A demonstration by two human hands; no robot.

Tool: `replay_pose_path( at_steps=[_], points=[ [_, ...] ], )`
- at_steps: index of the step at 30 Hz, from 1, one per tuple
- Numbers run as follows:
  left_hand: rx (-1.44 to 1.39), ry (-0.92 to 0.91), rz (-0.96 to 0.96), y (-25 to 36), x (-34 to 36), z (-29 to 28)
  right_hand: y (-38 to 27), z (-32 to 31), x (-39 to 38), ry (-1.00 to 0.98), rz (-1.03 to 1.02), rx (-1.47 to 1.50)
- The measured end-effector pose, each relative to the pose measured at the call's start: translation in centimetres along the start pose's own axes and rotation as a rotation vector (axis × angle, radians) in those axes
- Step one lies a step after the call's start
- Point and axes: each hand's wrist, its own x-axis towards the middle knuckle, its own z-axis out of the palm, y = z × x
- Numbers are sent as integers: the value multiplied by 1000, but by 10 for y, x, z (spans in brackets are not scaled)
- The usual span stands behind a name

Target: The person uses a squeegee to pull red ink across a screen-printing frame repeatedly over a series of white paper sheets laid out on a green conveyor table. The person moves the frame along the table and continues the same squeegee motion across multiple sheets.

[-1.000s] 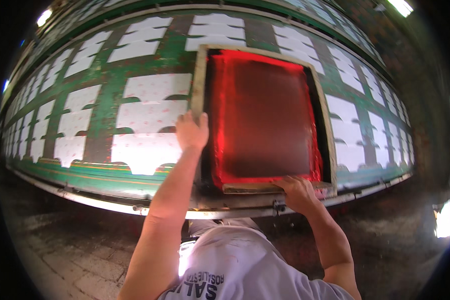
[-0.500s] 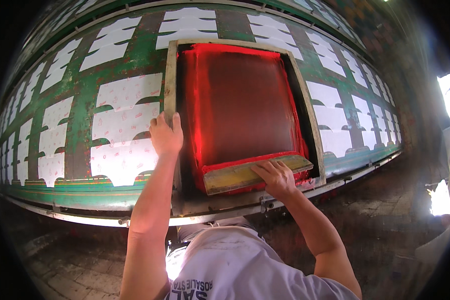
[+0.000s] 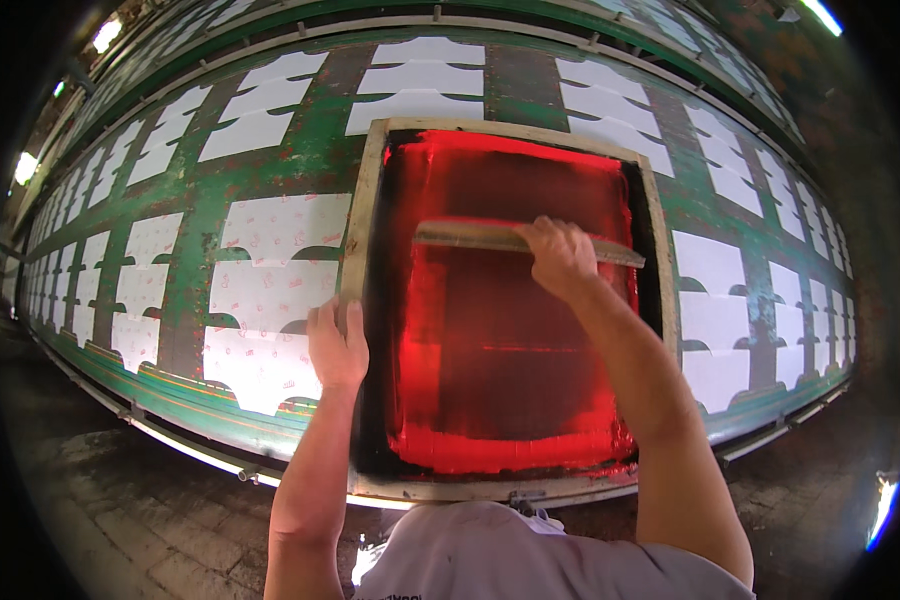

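Note:
A large wooden screen frame (image 3: 658, 210) holds dark mesh smeared with bright red ink (image 3: 505, 445). My right hand (image 3: 560, 255) grips a long squeegee (image 3: 450, 232), which lies crosswise on the upper middle of the mesh. My left hand (image 3: 338, 345) holds the frame's left rail near its lower half. Beside that hand, white cut pieces (image 3: 265, 290) with small red prints lie in a stack of overlapping shapes on the green table (image 3: 205, 225). What is under the screen is hidden.
Plain white pieces (image 3: 710, 320) lie right of the screen, with more rows (image 3: 415, 80) beyond it. A metal rail (image 3: 200, 452) runs along the table's front edge. Another long table (image 3: 185, 55) stands behind this one.
My right hand has moved the squeegee from the screen's near end up to its far half, spreading ink. The view has shifted; my left hand stays on the frame.

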Motion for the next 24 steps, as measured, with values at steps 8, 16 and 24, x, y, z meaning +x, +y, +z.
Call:
replay_pose_path(
  at_steps=[8,16,24],
  points=[
    [52,29,-23,7,-1,-2,78,19,132,-81,52,-54],
    [71,41,2,4,-1,1,105,9,163,-135,98,-65],
    [89,28,3,5,1,1,97,-20,164,-363,101,-33]
  ],
)
